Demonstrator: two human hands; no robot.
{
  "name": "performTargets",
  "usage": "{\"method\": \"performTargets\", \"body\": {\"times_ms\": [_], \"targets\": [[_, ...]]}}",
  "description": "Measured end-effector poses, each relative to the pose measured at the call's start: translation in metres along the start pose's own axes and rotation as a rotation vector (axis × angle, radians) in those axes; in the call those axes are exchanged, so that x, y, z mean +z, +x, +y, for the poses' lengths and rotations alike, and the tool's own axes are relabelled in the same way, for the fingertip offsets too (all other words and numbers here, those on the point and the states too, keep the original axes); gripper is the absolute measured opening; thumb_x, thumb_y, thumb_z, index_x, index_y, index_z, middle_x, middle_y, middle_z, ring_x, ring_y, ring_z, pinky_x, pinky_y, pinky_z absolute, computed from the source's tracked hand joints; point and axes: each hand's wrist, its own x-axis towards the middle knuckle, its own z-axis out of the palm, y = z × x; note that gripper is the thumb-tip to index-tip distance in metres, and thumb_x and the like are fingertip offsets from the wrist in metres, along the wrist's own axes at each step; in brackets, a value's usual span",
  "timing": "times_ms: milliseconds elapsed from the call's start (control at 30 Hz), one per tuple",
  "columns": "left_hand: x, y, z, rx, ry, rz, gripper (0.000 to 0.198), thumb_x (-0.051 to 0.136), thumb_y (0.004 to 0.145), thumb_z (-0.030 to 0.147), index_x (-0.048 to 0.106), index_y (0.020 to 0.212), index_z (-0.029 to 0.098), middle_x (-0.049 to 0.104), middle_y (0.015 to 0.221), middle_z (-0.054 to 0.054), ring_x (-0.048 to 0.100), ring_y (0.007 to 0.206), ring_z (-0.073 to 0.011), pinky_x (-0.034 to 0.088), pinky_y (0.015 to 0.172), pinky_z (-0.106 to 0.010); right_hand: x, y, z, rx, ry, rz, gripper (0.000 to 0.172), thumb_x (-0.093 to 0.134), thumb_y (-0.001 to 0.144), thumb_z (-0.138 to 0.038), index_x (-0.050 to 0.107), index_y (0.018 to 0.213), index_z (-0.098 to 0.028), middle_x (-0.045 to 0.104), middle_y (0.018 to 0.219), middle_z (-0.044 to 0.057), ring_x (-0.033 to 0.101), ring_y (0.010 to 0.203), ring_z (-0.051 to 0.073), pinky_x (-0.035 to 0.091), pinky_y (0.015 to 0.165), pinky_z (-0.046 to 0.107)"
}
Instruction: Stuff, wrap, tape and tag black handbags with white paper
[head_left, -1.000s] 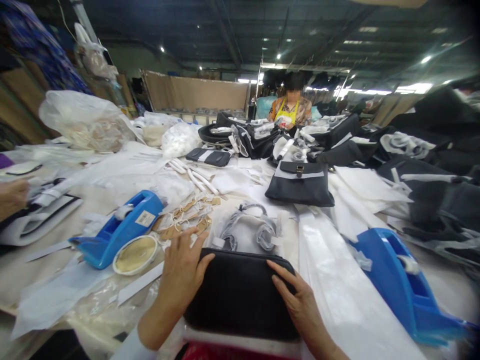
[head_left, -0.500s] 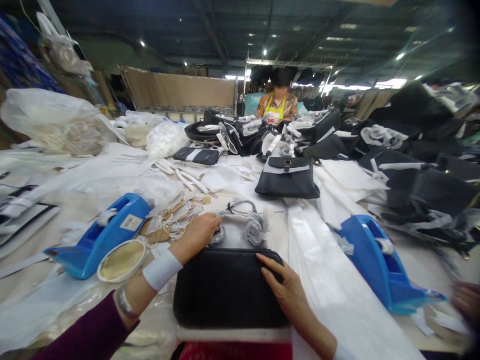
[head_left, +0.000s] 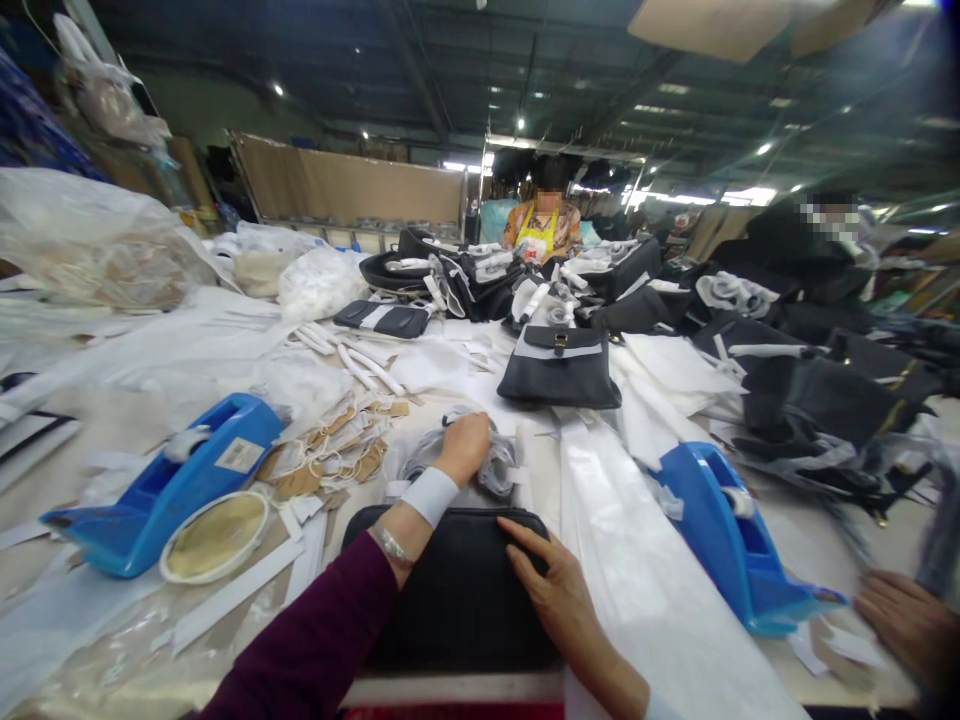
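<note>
A flat black bag (head_left: 457, 590) lies on the table right in front of me. My right hand (head_left: 551, 590) rests on its upper right edge, fingers spread. My left hand (head_left: 465, 447) reaches past the bag's top and closes over the grey paper-wrapped handles (head_left: 499, 470) lying on white paper. A pile of tan paper tags with strings (head_left: 337, 455) sits just left of that hand.
Blue tape dispensers stand at left (head_left: 161, 480) and right (head_left: 724, 535). A round lid (head_left: 214, 520) lies by the left one. A black handbag (head_left: 559, 365) and piles of bags sit further back. Another person's hand (head_left: 911, 620) is at lower right; a person in a yellow apron (head_left: 544, 225) sits opposite.
My left hand left the black bag's top edge and reached forward onto the wrapped handles. My view swung right, and another person's hand came in at lower right.
</note>
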Motion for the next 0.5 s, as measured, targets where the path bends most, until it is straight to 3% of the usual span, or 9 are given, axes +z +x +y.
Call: {"method": "performTargets", "body": {"times_ms": [133, 233, 400, 500], "targets": [[0.024, 0.013, -0.016, -0.037, 0.015, -0.013, 0.023, 0.054, 0.094, 0.029, 0.061, 0.109, 0.012, 0.065, 0.105, -0.007, 0.063, 0.097, -0.0196, 0.052, 0.088, -0.042, 0.0, 0.003, 0.004, -0.007, 0.002, -0.005, 0.035, 0.055, 0.087, -0.037, 0.068, 0.119, -0.03, 0.065, 0.121, 0.007, 0.059, 0.113, 0.026, 0.044, 0.104, 0.046], [0.032, 0.012, -0.017, -0.02, 0.022, 0.0, 0.021, 0.055, 0.094, 0.028, 0.062, 0.106, 0.012, 0.065, 0.104, -0.007, 0.063, 0.096, -0.0192, 0.053, 0.086, -0.041, -0.001, 0.005, 0.003, 0.004, 0.001, -0.005, 0.035, 0.054, 0.087, -0.036, 0.068, 0.119, -0.031, 0.065, 0.12, 0.006, 0.06, 0.112, 0.025, 0.044, 0.104, 0.045], [0.019, 0.011, -0.012, 0.042, -0.028, 0.097, 0.016, 0.049, 0.092, 0.015, 0.064, 0.097, 0.012, 0.065, 0.096, -0.007, 0.063, 0.09, -0.0183, 0.051, 0.083, -0.036, -0.004, 0.006, -0.006, -0.008, -0.036, -0.024, 0.033, 0.055, 0.087, -0.028, 0.069, 0.116, -0.032, 0.067, 0.114, 0.004, 0.062, 0.105, 0.021, 0.048, 0.097, 0.038], [0.001, -0.001, -0.006, 0.078, -0.079, 0.233, 0.03, 0.04, 0.086, 0.004, 0.063, 0.102, 0.014, 0.062, 0.102, -0.008, 0.06, 0.094, -0.0188, 0.047, 0.085, -0.031, -0.005, 0.007, -0.009, 0.004, -0.093, 0.002, 0.033, 0.057, 0.085, -0.025, 0.07, 0.114, -0.033, 0.069, 0.11, 0.003, 0.064, 0.101, 0.021, 0.049, 0.093, 0.035]]}}
